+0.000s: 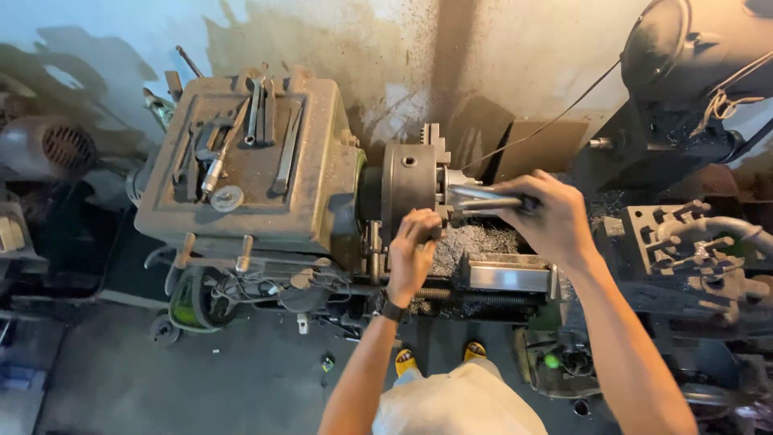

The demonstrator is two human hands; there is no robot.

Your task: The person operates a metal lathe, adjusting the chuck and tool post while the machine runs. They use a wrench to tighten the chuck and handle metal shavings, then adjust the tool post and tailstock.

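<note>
- Where the view starts nearest, the left hand [412,256] is seen with a dark band at the wrist, its grip pressed together around the lower front edge of the lathe chuck [409,189].
- Just beyond, the right hand [551,219] is wrapped over the outer end of a tapered steel bar [481,198], whose inner end is seated at the chuck.
- The bar is judged heavy, rigid and possibly oily; it is best held near its free end, clear of the chuck.
- Sharp metal swarf [475,240] is heaped on the bed below.
- Farthest off, wrenches [256,113] are laid on the headstock [241,209].
</note>
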